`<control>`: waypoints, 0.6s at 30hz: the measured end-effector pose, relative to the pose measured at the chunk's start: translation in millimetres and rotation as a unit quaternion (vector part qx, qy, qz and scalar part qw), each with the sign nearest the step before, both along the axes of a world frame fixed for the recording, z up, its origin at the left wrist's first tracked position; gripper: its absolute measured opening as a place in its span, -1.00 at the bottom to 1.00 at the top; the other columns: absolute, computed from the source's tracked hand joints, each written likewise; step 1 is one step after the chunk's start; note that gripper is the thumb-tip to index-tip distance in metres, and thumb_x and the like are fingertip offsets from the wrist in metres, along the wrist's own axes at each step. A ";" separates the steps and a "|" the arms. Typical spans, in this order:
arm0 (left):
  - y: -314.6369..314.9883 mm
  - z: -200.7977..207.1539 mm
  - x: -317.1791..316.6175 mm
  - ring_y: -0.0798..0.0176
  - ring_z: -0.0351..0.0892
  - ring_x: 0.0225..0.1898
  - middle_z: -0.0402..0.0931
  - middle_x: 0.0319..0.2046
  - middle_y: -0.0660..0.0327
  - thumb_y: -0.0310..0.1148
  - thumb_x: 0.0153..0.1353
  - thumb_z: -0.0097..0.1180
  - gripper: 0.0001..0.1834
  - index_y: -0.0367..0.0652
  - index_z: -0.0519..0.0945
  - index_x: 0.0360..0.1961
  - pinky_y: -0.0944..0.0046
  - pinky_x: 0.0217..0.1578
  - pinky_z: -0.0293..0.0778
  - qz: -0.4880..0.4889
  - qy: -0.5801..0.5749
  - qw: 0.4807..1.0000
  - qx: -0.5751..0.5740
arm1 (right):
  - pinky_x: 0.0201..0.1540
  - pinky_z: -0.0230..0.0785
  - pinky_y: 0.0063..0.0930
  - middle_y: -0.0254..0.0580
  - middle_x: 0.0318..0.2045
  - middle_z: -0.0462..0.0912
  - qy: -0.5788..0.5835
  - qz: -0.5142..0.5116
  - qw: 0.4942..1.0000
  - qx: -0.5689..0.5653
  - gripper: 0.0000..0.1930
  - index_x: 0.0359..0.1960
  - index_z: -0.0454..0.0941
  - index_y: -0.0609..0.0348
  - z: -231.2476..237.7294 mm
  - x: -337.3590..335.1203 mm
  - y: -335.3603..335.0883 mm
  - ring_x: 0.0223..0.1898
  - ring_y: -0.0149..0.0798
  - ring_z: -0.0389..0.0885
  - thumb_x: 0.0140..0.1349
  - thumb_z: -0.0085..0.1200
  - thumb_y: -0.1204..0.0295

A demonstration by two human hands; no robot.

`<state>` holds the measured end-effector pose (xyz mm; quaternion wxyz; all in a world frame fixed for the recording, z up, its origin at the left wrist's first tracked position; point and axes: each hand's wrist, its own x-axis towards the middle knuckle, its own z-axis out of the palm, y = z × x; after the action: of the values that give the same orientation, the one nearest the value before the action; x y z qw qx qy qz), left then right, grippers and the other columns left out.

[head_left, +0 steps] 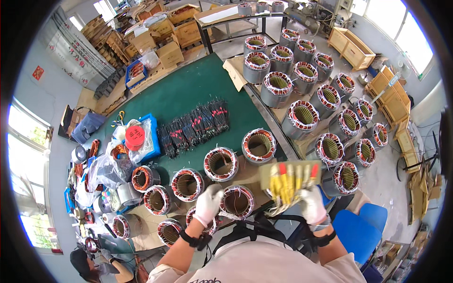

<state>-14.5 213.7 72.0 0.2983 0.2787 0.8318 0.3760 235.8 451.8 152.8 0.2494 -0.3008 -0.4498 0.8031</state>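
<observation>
My left hand (209, 203), in a white glove, hovers over the front stators with its fingers curled in. What they hold, if anything, is too small to make out. Just beside it stands a grey motor stator (237, 202) with red-brown windings and white lacing. My right hand (312, 204), also gloved, grips a bundle of yellow strips (288, 181) with red ends and pale loose strands, off to the right of the bench. A flat tan-green piece (268, 175) shows behind the bundle. More stators (221, 163) surround my left hand.
Dark wire leads with red bits (193, 126) lie on the green bench top (155, 99). A blue tray (153, 141) holds bags and a red round lid (135, 137). Many stators (303, 118) stand at right. A blue chair (358, 231) is near; a co-worker (96, 269) sits lower left.
</observation>
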 end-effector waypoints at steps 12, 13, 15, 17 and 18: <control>47.4 -47.3 -52.8 -0.24 0.70 0.03 0.68 -0.05 -0.28 0.09 0.22 0.25 -0.33 -0.43 0.66 -0.03 -0.04 0.09 0.57 -0.095 0.078 0.919 -0.374 | 0.15 0.47 -0.37 -0.18 0.11 0.65 0.086 -0.143 0.986 0.014 -0.38 0.29 0.40 0.36 20.7 42.4 31.9 0.07 -0.31 0.65 0.27 0.22 0.27; 49.1 -44.4 -49.1 -0.21 0.70 0.04 0.69 -0.04 -0.24 0.10 0.20 0.25 -0.36 -0.36 0.73 -0.08 -0.02 0.10 0.56 -0.070 0.064 0.918 -0.384 | 0.09 0.47 -0.42 -0.22 0.08 0.66 0.076 -0.138 0.987 0.009 -0.39 0.28 0.41 0.34 17.9 44.2 34.2 0.03 -0.36 0.65 0.26 0.23 0.26; 36.4 -58.4 -49.4 -0.22 0.71 -0.01 0.69 -0.08 -0.23 0.07 0.23 0.17 -0.40 -0.35 0.71 -0.08 -0.04 0.09 0.56 -0.070 0.117 0.918 -0.372 | -0.10 0.41 -0.57 -0.33 -0.01 0.67 0.055 -0.130 0.990 0.000 -0.40 0.25 0.45 0.30 11.9 49.3 37.4 -0.10 -0.48 0.62 0.23 0.26 0.23; 42.5 -47.6 -43.3 -0.23 0.71 -0.03 0.70 -0.10 -0.23 0.05 0.25 0.14 -0.42 -0.34 0.70 -0.08 -0.05 0.09 0.56 -0.082 0.138 0.916 -0.367 | -0.12 0.40 -0.57 -0.33 -0.02 0.67 0.053 -0.141 0.989 -0.002 -0.40 0.24 0.46 0.30 8.1 51.5 39.3 -0.12 -0.48 0.61 0.23 0.27 0.22; 45.8 -33.1 -35.7 -0.23 0.71 -0.05 0.70 -0.13 -0.22 0.03 0.26 0.11 -0.45 -0.31 0.68 -0.09 -0.07 0.06 0.56 -0.100 0.146 0.927 -0.330 | -0.14 0.38 -0.58 -0.33 -0.03 0.67 0.050 -0.151 0.987 -0.002 -0.41 0.23 0.47 0.30 5.7 53.4 40.5 -0.14 -0.49 0.61 0.23 0.27 0.22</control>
<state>-50.2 259.5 38.9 0.2849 0.2979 0.9111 0.0032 289.3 492.4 158.5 0.3900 -0.3250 -0.3846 0.7710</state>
